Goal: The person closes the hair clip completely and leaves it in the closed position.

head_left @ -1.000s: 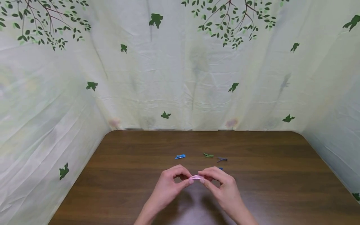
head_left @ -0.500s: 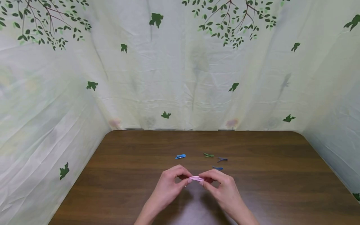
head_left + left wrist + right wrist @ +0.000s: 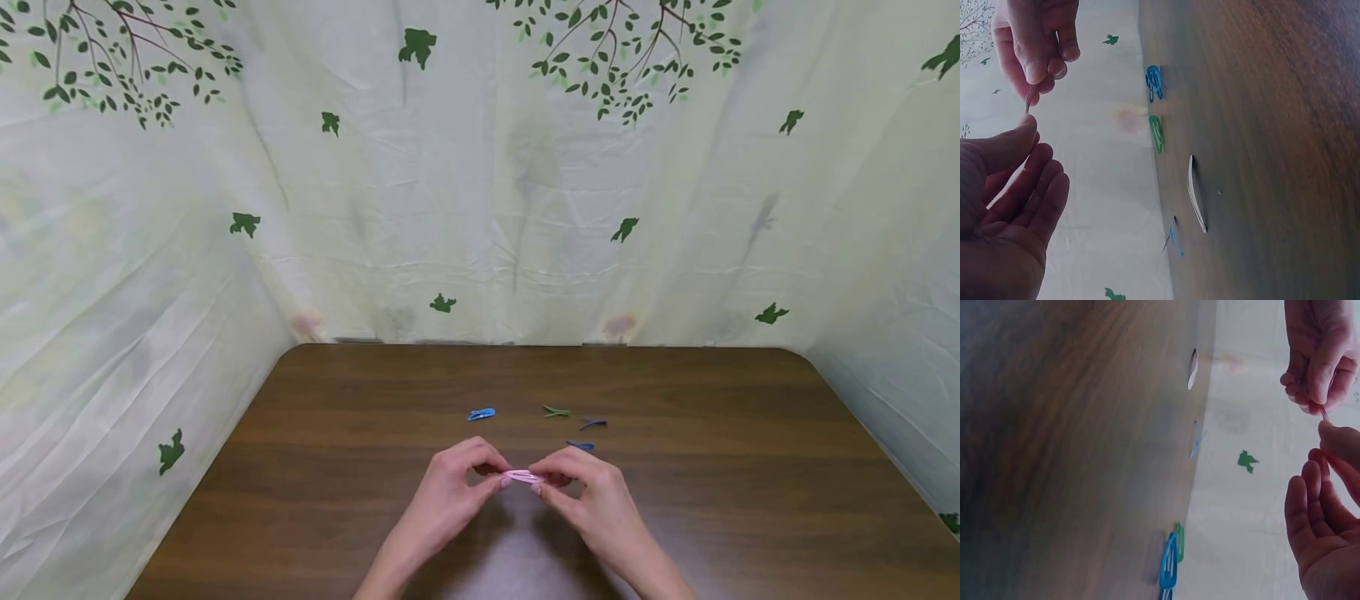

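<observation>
A pink snap hair clip point(image 3: 523, 476) is held up between both hands above the table, lying nearly level. My left hand point(image 3: 461, 483) pinches its left end with thumb and forefinger. At the other end my right hand point(image 3: 588, 487) pinches it the same way. In the wrist views the clip is seen edge-on, mostly covered by fingertips. Beyond the hands lie a light blue clip point(image 3: 481, 414), a green clip point(image 3: 556, 411), a dark blue clip point(image 3: 593, 422) and another blue clip point(image 3: 580, 446), partly behind the right hand.
A pale clip point(image 3: 1196, 195) also lies on the brown wooden table point(image 3: 337, 467); the left wrist view shows it, and the hands hide it in the head view. White curtains point(image 3: 480, 208) with leaf and bird prints enclose the table's back and sides.
The pink clip has turned slightly, so more of its face shows. The right hand's fingers have shifted a little, uncovering more of the nearest blue clip. Both hands keep their grip.
</observation>
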{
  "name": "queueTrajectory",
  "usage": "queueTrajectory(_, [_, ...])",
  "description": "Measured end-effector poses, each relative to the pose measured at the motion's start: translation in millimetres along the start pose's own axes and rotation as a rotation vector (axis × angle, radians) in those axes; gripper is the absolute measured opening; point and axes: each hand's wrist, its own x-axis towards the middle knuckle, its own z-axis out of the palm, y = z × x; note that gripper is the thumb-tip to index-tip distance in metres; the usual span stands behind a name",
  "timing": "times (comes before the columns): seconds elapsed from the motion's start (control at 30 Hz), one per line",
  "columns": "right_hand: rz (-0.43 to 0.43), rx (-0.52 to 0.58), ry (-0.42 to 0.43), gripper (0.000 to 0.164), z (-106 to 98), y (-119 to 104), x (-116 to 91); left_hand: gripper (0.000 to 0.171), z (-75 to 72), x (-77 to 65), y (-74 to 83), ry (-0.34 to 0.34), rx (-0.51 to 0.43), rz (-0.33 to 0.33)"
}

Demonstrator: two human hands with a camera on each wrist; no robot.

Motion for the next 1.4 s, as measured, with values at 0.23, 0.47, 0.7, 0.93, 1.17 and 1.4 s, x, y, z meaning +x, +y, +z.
queueTrajectory(0.23, [0.033, -0.030, -0.029, 0.024, -2, 4, 4, 0.017, 0.7, 1.9, -0.7, -0.018, 0.009, -0.027])
queueTrajectory(0.47, [0.081, -0.041, -0.085, 0.023, -4, 9, 7, 0.014, 1.3, 7.1, -5.8, -0.054, 0.046, 0.026])
queueTrajectory(0.7, [0.091, -0.062, -0.162, 0.022, -3, 17, 9, 0.010, -2.3, 14.1, -15.5, -0.185, 0.080, 0.009])
queueTrajectory(0.93, [0.105, -0.094, -0.221, 0.022, -2, 24, 12, 0.008, -3.6, 23.1, -24.0, -0.270, 0.116, 0.015])
queueTrajectory(1.17, [0.133, -0.121, -0.277, 0.018, -3, 30, 16, 0.011, 1.3, 25.9, -32.1, -0.310, 0.103, -0.039])
queueTrajectory(1.4, [0.161, -0.135, -0.345, 0.014, -4, 38, 18, 0.012, 7.9, 27.5, -40.0, -0.349, 0.147, -0.055])
